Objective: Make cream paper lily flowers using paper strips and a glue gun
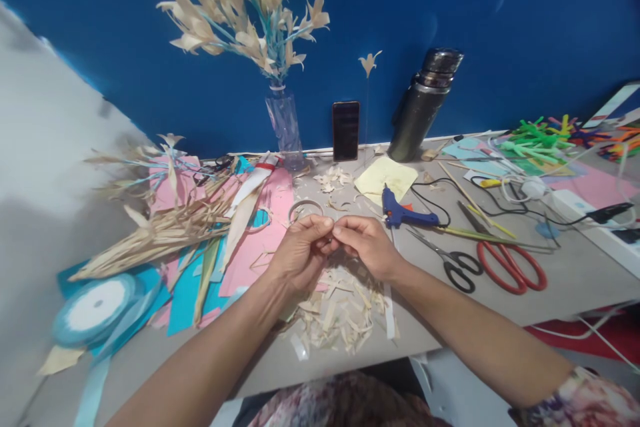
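Note:
My left hand [306, 245] and my right hand [367, 243] meet above the middle of the table, thumbs and forefingers pinched close together. Whatever lies between the fingertips is hidden or too small to make out. Below them is a pile of cut dried-husk scraps [345, 320]. Just beyond my left hand a roll of tape [306, 205] lies on the table. A blue hot glue gun [407, 212] sits beyond my right hand, by a yellow paper square [386, 177]. Black-handled scissors [450, 260] and red-handled scissors [510, 263] lie to the right.
Husk flowers [250, 7] stand in a clear bottle [285, 123] at the back. A phone [346, 131] and a dark flask [425, 107] lean by the wall. Dried husks [150, 240] and a blue ribbon spool [95, 307] lie left; pipe cleaners [537, 140] and a power strip [595, 227] right.

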Demonstrator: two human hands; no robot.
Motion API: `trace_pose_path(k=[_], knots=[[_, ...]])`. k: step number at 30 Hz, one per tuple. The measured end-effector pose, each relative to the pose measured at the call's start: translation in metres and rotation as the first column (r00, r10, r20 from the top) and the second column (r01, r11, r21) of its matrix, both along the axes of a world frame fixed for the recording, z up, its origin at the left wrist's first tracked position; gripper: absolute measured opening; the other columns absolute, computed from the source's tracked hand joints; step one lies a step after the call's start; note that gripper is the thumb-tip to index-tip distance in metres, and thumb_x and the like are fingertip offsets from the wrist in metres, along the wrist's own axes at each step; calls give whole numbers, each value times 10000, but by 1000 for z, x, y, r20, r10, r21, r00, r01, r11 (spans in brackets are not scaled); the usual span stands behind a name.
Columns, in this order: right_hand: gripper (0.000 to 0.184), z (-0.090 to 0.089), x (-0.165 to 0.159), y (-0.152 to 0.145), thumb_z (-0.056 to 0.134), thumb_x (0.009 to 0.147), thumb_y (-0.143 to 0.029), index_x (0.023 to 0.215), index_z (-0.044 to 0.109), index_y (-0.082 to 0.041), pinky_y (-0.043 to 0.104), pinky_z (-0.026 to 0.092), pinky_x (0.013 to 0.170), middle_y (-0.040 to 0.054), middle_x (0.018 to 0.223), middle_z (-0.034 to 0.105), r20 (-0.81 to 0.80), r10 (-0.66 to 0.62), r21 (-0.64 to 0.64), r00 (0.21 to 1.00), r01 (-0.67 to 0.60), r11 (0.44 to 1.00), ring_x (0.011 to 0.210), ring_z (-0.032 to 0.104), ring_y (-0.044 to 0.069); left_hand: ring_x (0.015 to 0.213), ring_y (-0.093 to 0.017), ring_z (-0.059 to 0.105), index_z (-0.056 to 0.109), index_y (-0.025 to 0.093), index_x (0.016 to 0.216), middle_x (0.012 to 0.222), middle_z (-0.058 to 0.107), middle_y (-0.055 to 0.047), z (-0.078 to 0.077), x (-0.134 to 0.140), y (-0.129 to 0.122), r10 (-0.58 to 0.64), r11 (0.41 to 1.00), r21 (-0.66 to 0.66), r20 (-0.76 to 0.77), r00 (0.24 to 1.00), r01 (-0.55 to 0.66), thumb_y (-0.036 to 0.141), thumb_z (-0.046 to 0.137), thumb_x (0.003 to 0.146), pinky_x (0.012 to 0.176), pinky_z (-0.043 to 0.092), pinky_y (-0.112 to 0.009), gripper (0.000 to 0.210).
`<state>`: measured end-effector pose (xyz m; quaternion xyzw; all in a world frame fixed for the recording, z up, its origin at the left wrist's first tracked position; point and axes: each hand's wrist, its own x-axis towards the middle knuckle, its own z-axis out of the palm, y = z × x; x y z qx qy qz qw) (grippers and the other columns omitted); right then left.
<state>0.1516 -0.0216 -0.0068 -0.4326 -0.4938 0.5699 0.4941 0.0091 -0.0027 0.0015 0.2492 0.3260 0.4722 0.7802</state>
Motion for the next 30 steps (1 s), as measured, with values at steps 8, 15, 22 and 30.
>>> trace_pose_path(k=[8,15,22,30], knots=[[199,-3,1,1,770,743,-304,848,660,-176,227,392,511,-16,676,693,-99,57,-19,993,-59,998,519,525,90,460,-46,476,623,127,569,479,524,48,0,-1,0,-35,999,-29,48,998,36,187,960,557,464,405,-148,343],[162,-1,1,2,743,753,-300,730,633,-184,235,404,525,-43,598,613,-36,54,-6,998,-54,999,514,519,94,491,-74,563,613,129,573,518,600,18,0,-1,1,-84,996,-20,34,996,85,187,972,536,471,404,-147,365],[151,1,4,2,696,742,-316,722,646,-175,221,290,472,-28,581,631,-48,99,-68,994,-102,992,468,420,71,499,-97,598,600,138,597,539,635,-6,1,-3,1,-136,991,-7,-16,991,136,208,982,530,462,382,-142,393],[181,1,8,4,679,732,-313,643,612,-170,216,269,466,-24,529,599,-53,119,-92,991,-124,988,458,395,70,523,-104,601,614,131,624,520,602,-12,1,-4,1,-267,963,43,14,964,266,259,941,644,479,383,-146,352]])
